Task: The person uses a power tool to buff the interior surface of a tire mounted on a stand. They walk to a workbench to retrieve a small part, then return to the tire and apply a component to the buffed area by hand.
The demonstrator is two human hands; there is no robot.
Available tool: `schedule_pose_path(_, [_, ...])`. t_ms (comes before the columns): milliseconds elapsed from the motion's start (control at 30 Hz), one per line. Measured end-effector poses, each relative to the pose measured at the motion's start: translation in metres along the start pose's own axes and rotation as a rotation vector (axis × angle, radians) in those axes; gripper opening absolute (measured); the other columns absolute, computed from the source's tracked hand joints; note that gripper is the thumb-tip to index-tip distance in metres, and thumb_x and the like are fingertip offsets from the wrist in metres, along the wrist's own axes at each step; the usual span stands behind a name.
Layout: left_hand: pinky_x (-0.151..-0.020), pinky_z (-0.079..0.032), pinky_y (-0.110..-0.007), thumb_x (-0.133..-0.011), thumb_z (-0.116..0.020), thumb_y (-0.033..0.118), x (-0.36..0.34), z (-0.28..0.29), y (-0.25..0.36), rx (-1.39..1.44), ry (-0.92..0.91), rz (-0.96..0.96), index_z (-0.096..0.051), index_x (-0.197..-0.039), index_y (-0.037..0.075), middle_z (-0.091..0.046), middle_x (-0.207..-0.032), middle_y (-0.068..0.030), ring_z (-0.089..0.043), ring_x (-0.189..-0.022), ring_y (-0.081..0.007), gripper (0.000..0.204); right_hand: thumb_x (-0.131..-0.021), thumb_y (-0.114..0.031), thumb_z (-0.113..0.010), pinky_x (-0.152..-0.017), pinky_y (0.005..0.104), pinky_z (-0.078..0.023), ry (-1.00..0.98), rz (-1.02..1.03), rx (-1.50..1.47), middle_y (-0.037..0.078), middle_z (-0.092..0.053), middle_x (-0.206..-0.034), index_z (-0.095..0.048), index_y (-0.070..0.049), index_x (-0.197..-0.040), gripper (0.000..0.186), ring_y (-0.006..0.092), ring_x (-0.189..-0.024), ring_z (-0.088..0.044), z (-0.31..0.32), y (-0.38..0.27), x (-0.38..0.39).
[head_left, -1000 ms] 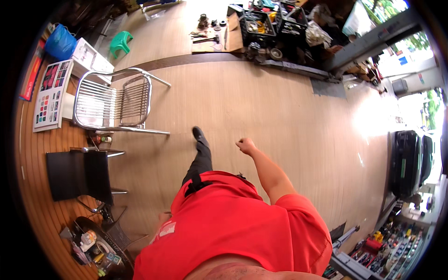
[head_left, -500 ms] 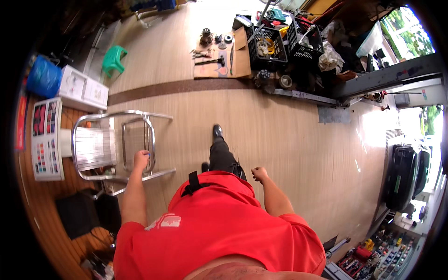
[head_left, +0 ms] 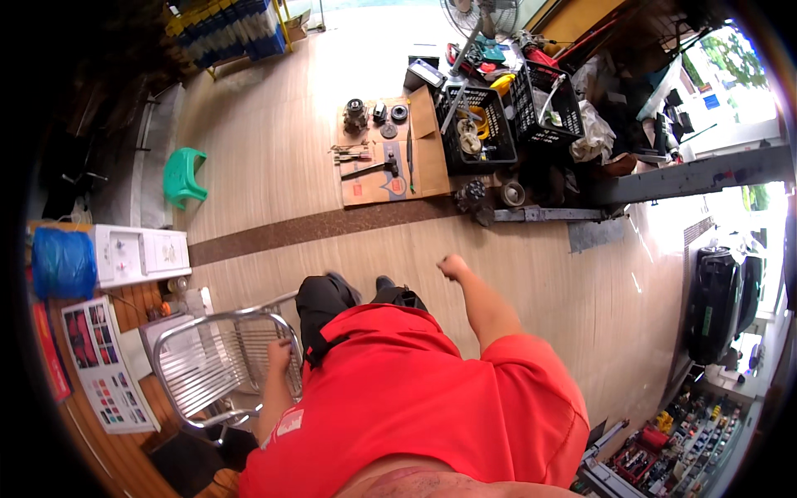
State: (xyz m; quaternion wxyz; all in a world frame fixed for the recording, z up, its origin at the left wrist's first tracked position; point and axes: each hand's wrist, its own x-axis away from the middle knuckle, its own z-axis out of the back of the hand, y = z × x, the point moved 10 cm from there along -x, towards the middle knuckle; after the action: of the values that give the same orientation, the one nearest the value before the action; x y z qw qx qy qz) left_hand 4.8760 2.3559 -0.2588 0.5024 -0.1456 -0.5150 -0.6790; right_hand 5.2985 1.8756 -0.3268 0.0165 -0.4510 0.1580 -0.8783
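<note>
My left hand (head_left: 280, 353) hangs at my left side, fingers curled in. It overlaps the slatted metal chair (head_left: 195, 390) in view, and whether it touches the chair I cannot tell. My right hand (head_left: 451, 266) is swung forward over the tiled floor, its fingers folded closed. Anything inside either hand is hidden. Ahead lies a sheet of cardboard (head_left: 369, 192) bearing a hammer (head_left: 378, 168), a dark round metal part (head_left: 355, 116), a black ring-shaped part (head_left: 399, 113) and several small tools.
Two black plastic crates (head_left: 503, 153) with mixed items stand right of the cardboard. A grey metal beam (head_left: 689, 177) reaches in from the right. At left are a green stool (head_left: 184, 177), a white box (head_left: 162, 256) and a blue plastic bag (head_left: 65, 264). Shelves of tools (head_left: 672, 448) stand lower right.
I have stepped forward: the cardboard, stool and chair now sit lower in view. My right hand has swung forward, while my left hand has drawn back closer to my body.
</note>
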Motion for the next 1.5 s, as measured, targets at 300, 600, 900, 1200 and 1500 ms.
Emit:
schedule_pose_path(300, [-0.045, -0.045, -0.033, -0.073, -0.058, 0.008, -0.141, 0.154, 0.045, -0.066, 0.045, 0.184, -0.071, -0.081, 0.002, -0.062, -0.060, -0.0095, -0.058, -0.050, -0.0167, 0.016, -0.080, -0.019, -0.057, -0.047, 0.0337, -0.050, 0.105, 0.040, -0.390, 0.013, -0.062, -0.066, -0.065, 0.003, -0.080, 0.024, 0.0213, -0.052, -0.060, 0.092, -0.255, -0.127])
schedule_pose_path(600, [-0.043, -0.043, -0.026, -0.080, -0.057, 0.004, -0.442, 0.302, 0.328, -0.003, 0.001, 0.018, -0.066, -0.101, 0.000, -0.062, -0.066, -0.0075, -0.056, -0.050, -0.0148, 0.023, -0.082, -0.024, -0.059, -0.048, 0.0369, -0.052, -0.189, -0.191, -0.140, 0.013, -0.061, -0.067, -0.065, 0.002, -0.082, 0.027, 0.0217, -0.055, -0.060, 0.050, -0.347, -0.150])
schedule_pose_path(900, [-0.050, -0.048, -0.028, -0.078, -0.058, 0.005, -0.604, 0.293, 0.562, -0.157, -0.065, -0.182, -0.066, -0.102, -0.001, -0.066, -0.075, -0.0090, -0.060, -0.057, -0.0160, 0.025, -0.081, -0.026, -0.060, -0.044, 0.0377, -0.049, 0.019, -0.271, -0.355, 0.016, -0.063, -0.065, -0.063, 0.004, -0.085, 0.031, 0.0247, -0.048, -0.059, 0.173, -0.467, -0.295])
schedule_pose_path(1200, [-0.046, -0.046, -0.031, -0.077, -0.056, 0.001, -0.698, 0.350, 0.645, -0.191, -0.151, 0.123, -0.065, -0.104, 0.000, -0.065, -0.078, -0.0090, -0.060, -0.057, -0.0175, 0.028, -0.080, -0.022, -0.061, -0.053, 0.0367, -0.051, 0.388, -0.040, -0.678, 0.016, -0.067, -0.076, -0.066, 0.004, -0.090, 0.029, 0.0211, -0.060, -0.064, 0.357, -0.605, -0.467])
schedule_pose_path(1500, [-0.051, -0.048, -0.030, -0.079, -0.055, 0.004, -0.868, 0.280, 0.843, -0.374, -0.311, 0.051, -0.064, -0.103, 0.002, -0.064, -0.077, -0.0076, -0.062, -0.062, -0.0167, 0.025, -0.081, -0.024, -0.060, -0.046, 0.0337, -0.046, 0.335, -0.179, -0.599, 0.013, -0.063, -0.068, -0.066, 0.000, -0.087, 0.025, 0.0206, -0.055, -0.060, 0.422, -0.627, -0.505])
